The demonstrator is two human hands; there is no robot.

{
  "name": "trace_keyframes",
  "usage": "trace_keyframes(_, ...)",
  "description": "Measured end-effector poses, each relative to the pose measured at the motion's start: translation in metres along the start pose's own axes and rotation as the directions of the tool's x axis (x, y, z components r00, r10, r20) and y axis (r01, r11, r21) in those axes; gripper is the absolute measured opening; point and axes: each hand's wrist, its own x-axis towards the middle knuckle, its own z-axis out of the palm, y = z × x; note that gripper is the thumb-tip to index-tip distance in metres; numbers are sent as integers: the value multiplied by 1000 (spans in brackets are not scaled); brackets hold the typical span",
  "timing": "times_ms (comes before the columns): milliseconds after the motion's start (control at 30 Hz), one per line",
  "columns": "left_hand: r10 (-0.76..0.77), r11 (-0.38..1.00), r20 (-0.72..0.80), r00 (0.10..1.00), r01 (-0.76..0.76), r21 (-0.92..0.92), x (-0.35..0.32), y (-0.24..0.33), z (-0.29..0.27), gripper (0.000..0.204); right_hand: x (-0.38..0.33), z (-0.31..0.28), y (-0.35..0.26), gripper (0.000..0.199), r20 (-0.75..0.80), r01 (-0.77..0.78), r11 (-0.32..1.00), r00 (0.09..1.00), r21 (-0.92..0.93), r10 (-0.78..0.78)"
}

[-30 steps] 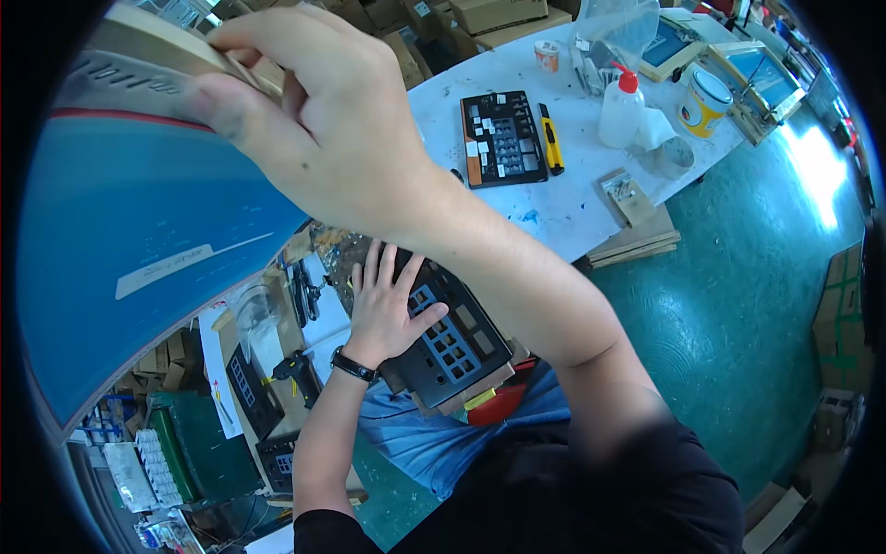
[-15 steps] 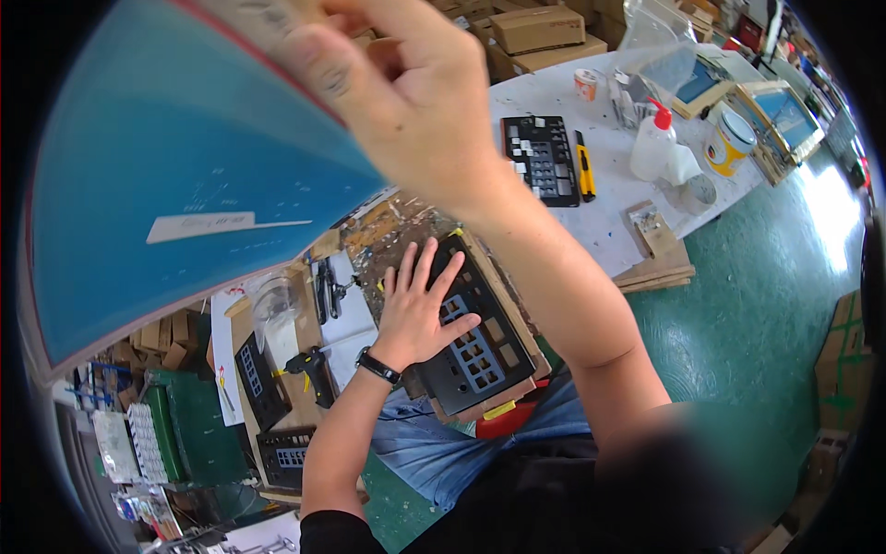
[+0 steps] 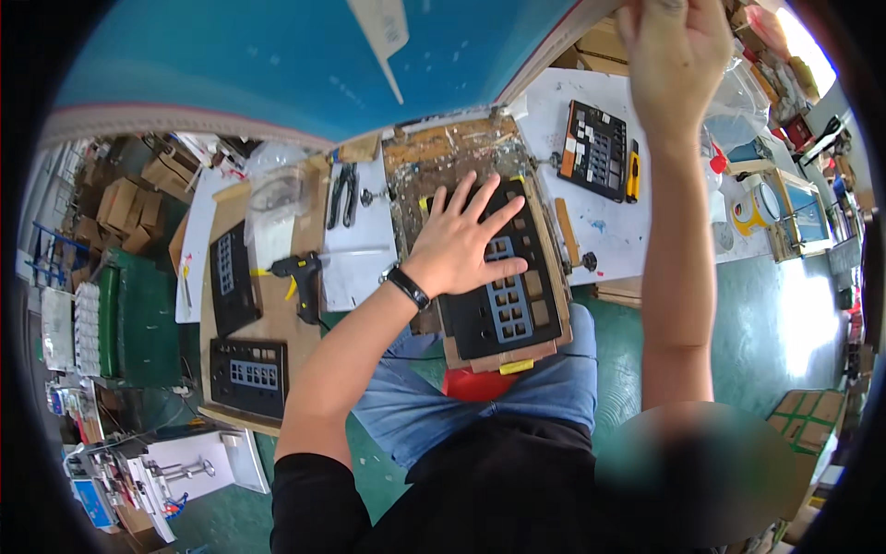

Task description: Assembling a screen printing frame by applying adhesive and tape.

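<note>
My left hand point(image 3: 460, 242) lies flat with its fingers spread on a black panel point(image 3: 544, 319) that has a grey-blue grid of square cut-outs. The panel rests on a wooden jig point(image 3: 449, 353) above my lap. At the top right my right hand point(image 3: 681, 65) is raised, its fingers closed at the frame edge of a printing screen point(image 3: 258, 65). The screen's blue mesh carries a pale printed shape and stands tilted up over the paint-stained board point(image 3: 434, 148); its upper part is out of view.
To the left are a black-and-yellow glue gun point(image 3: 300, 277), pliers point(image 3: 342, 196) and two more black panels, one being the lower panel point(image 3: 249, 402). On the right lie a panel with pale pieces point(image 3: 595, 152), a yellow cutter knife point(image 3: 633, 174) and a paint tub point(image 3: 755, 210).
The view has turned, and the screen now shows across the top with my right hand at its right corner. My left hand stays on the panel.
</note>
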Motion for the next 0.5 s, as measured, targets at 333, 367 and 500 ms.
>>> trace_keyframes(333, 4, 1000, -39, 999, -3, 8, 0, -1, 5, 90, 10, -17, -11, 34, 21, -106, 974, 993, -202, 112)
trace_keyframes(367, 4, 1000, -39, 999, -3, 10, 0, -1, 5, 89, 8, -14, -15, 34, 19, -95, 972, 995, -216, 101)
trace_keyframes(500, 5, 1000, -41, 999, -4, 21, 0, -2, 4, 89, 5, -2, -30, 35, 10, -57, 966, 998, -253, 62)
